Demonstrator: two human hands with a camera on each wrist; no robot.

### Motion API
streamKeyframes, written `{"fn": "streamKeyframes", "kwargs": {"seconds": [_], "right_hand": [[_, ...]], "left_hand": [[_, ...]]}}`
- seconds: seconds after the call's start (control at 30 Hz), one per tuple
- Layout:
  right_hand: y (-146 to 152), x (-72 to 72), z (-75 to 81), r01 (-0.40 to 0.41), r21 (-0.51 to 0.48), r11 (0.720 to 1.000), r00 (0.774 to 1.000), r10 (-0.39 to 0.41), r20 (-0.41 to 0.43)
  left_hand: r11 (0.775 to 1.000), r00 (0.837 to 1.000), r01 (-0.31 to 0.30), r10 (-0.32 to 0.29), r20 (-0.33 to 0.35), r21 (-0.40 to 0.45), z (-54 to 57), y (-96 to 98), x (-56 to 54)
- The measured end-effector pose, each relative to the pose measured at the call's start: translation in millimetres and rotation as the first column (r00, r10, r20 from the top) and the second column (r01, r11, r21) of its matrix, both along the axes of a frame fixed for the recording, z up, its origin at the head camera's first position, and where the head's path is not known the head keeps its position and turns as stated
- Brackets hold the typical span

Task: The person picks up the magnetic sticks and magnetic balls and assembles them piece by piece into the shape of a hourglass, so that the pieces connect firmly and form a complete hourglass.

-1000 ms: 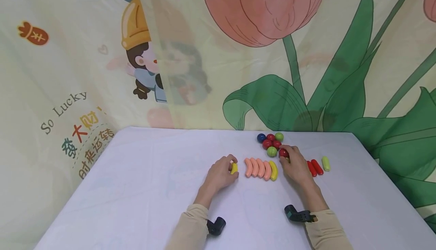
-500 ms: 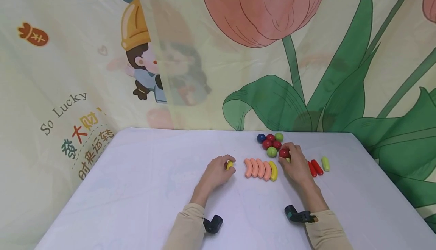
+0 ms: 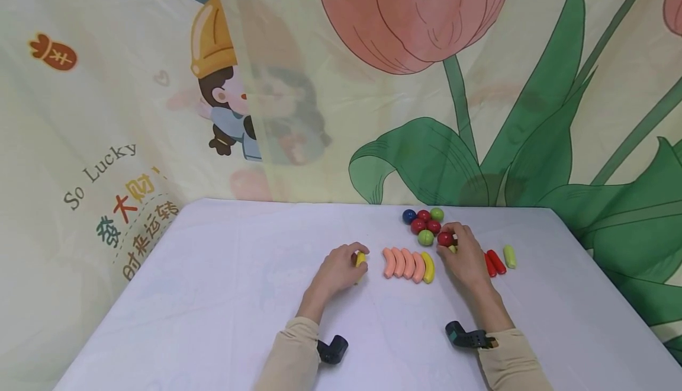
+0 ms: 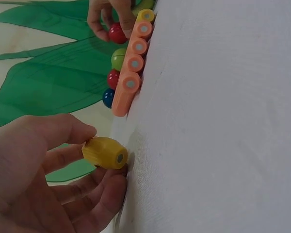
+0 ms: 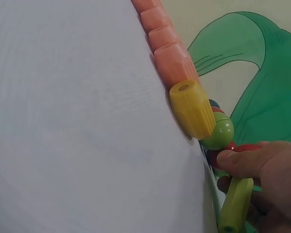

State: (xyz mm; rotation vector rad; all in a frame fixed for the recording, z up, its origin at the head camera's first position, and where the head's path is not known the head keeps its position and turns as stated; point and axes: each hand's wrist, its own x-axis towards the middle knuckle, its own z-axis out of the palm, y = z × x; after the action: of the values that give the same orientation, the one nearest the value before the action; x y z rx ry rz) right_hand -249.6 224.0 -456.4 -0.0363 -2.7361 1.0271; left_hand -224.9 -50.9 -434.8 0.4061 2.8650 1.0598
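Note:
My left hand (image 3: 337, 271) pinches a yellow curved rod (image 4: 105, 153) between thumb and fingers. A round grey spot marks the rod's flat end. To its right, several pink curved rods (image 3: 403, 263) lie side by side, with another yellow curved rod (image 3: 428, 268) closing the row. Beyond that row, my right hand (image 3: 465, 259) holds a red ball (image 3: 444, 239) at its fingertips. Under the same hand is a light green rod (image 5: 236, 206), partly hidden by the fingers.
Behind the row sits a cluster of red, green and blue balls (image 3: 418, 226). Red rods (image 3: 496, 262) and a pale green rod (image 3: 510, 256) lie right of my right hand. A white cloth covers the table (image 3: 213, 296); a printed curtain (image 3: 298, 112) hangs behind it.
My left hand has shifted slightly left with the yellow curved rod, away from the pink row. My right hand stays almost still with the red ball.

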Motion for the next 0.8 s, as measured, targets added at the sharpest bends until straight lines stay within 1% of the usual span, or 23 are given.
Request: {"fn": "streamKeyframes", "kwargs": {"seconds": [0.17,0.3,0.6,0.8], "right_hand": [[-1.0,-0.6,1.4,0.005,-0.004,1.0,1.0,-0.005,-0.003],[0.1,-0.4,1.4,0.005,0.008,1.0,1.0,-0.005,-0.015],[0.7,-1.3,-0.4,-0.029,0.032,0.999,0.999,0.03,-0.017],[0.6,-1.2,0.8,-0.052,0.037,0.998,0.999,0.052,-0.012]], "left_hand": [[1.0,0.998,-0.007,0.006,0.06,0.011,1.3,-2.0,0.3],[1.0,0.996,-0.002,0.001,0.091,0.009,2.1,-2.7,-0.3],[1.0,0.993,0.004,-0.006,0.115,0.015,1.8,-5.1,-1.4],[1.0,0.993,0.009,-0.011,0.117,0.018,2.3,-7.5,-0.8]]}}
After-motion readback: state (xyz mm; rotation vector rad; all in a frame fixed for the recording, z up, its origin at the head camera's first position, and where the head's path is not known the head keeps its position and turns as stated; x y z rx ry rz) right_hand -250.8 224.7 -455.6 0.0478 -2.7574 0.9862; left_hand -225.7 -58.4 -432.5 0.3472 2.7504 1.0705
